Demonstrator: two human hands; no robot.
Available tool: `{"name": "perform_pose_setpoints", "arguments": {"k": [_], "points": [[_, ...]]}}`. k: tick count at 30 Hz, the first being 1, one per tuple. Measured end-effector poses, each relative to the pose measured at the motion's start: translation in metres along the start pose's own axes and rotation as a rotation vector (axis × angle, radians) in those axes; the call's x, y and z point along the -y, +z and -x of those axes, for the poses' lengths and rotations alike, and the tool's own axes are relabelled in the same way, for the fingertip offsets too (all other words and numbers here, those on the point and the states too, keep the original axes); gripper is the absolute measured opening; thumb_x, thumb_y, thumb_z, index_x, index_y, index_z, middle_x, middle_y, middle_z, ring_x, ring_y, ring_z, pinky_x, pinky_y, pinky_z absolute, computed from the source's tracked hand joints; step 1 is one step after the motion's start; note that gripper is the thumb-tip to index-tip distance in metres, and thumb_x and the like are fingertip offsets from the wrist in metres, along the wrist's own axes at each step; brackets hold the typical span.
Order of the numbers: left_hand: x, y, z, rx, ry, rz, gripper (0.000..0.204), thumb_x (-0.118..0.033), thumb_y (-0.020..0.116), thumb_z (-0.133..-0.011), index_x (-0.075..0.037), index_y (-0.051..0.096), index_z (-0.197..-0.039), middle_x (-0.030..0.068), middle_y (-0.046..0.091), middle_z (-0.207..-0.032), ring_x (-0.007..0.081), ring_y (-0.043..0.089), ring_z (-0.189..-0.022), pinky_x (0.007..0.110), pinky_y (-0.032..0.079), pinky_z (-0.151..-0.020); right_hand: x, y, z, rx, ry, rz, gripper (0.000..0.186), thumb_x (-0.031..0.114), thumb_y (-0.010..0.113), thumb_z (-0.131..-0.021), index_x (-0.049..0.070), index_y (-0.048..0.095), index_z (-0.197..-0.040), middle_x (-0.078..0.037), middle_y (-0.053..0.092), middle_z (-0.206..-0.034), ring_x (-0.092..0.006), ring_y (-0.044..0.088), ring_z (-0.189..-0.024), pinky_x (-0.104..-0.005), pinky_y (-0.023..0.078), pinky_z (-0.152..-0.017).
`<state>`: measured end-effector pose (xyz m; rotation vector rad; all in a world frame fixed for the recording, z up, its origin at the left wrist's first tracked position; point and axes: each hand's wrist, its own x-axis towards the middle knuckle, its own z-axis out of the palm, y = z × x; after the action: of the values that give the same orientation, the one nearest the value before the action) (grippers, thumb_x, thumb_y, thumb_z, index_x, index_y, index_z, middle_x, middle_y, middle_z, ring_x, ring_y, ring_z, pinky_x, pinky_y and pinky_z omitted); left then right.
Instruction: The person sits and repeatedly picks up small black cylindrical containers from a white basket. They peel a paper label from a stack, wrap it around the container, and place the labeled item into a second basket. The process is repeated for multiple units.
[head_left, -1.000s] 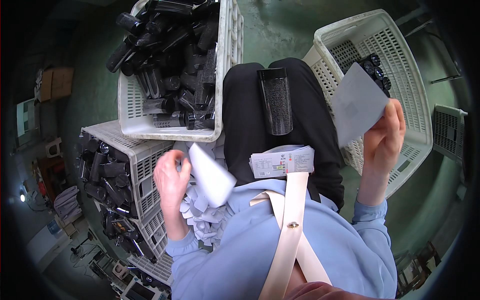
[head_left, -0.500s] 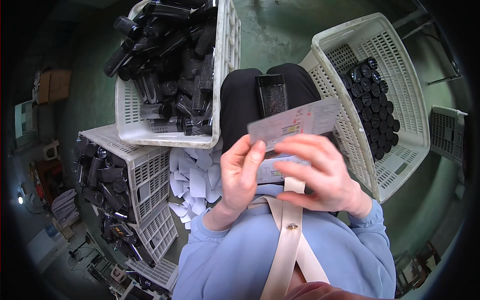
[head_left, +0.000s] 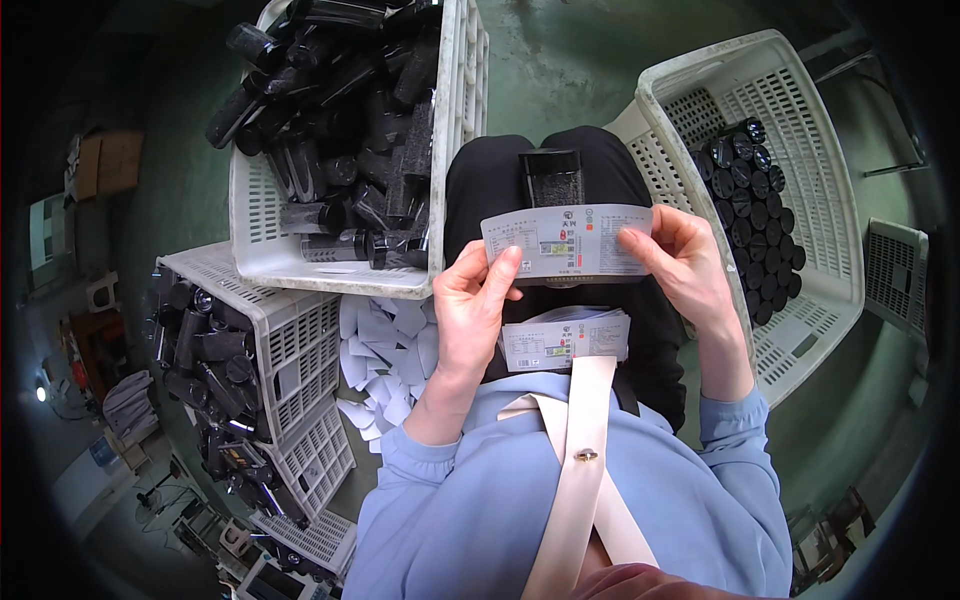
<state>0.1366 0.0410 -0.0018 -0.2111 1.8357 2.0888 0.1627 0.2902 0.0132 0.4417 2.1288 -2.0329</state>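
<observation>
A wide printed label [head_left: 590,240] is stretched out level between my two hands. My left hand [head_left: 470,305] pinches its left end between thumb and fingers. At the right end, my right hand [head_left: 690,265] grips it the same way. Behind the label a black, glossy cylindrical jar [head_left: 553,178] lies on my dark-trousered lap; the label hides its lower part. Closer to my body, a stack of similar labels [head_left: 565,340] rests on my lap, below both hands.
A white crate [head_left: 438,180] heaped with black jars stands at the left. Another white crate [head_left: 840,250] at the right holds rows of black jars [head_left: 745,220]. White paper pieces [head_left: 390,350] are piled beside my left forearm. Stacked crates [head_left: 300,350] with more jars stand lower left.
The label has swung from a tilt to level and moved over the jar. My right hand has moved right and taken its right end; the stack of labels is now more exposed.
</observation>
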Motion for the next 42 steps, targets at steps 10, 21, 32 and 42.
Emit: {"name": "perform_pose_setpoints", "arguments": {"k": [10,21,32,42], "points": [[0.014,0.003,-0.013,-0.039,0.031,0.11,0.038,-0.001,0.074,-0.092,0.006,0.063,-0.128,0.0125,0.074,-0.108,0.0124,0.07,-0.095,0.026,0.058,-0.086,-0.007,-0.003,-0.016,-0.025,0.029,0.093,0.028,0.021,0.076,-0.094,0.001,0.064,-0.077,0.004,0.061,-0.069,-0.0026,0.05,-0.066,-0.0241,0.041,-0.057],[0.013,0.007,-0.017,-0.05,0.04,0.025,0.039,0.0,0.072,-0.093,0.007,0.059,-0.129,0.0131,0.073,-0.108,0.0134,0.07,-0.098,0.026,0.057,-0.09,-0.014,-0.006,-0.022,-0.026,0.058,0.076,0.025,0.022,0.076,-0.093,0.0,0.069,-0.082,0.003,0.065,-0.072,-0.0031,0.054,-0.067,-0.0235,0.043,-0.06],[-0.004,0.033,-0.023,-0.21,0.372,-0.738,0.052,0.004,0.072,-0.087,0.002,0.058,-0.136,0.0129,0.071,-0.101,0.0058,0.052,-0.056,0.027,0.048,-0.053,-0.025,-0.012,-0.031,-0.033,0.068,0.102,0.03,0.026,0.078,-0.091,0.0,0.069,-0.078,0.003,0.061,-0.067,-0.0037,0.051,-0.064,-0.0248,0.04,-0.057],[0.006,0.055,-0.027,0.034,0.176,-0.433,0.056,-0.008,0.073,-0.094,0.013,0.049,-0.14,0.021,0.069,-0.119,0.0202,0.069,-0.107,0.032,0.059,-0.088,-0.032,-0.018,-0.029,-0.031,0.042,0.02,0.031,0.026,0.078,-0.09,-0.001,0.068,-0.078,0.004,0.06,-0.067,-0.0036,0.049,-0.064,-0.0254,0.038,-0.055]]}}
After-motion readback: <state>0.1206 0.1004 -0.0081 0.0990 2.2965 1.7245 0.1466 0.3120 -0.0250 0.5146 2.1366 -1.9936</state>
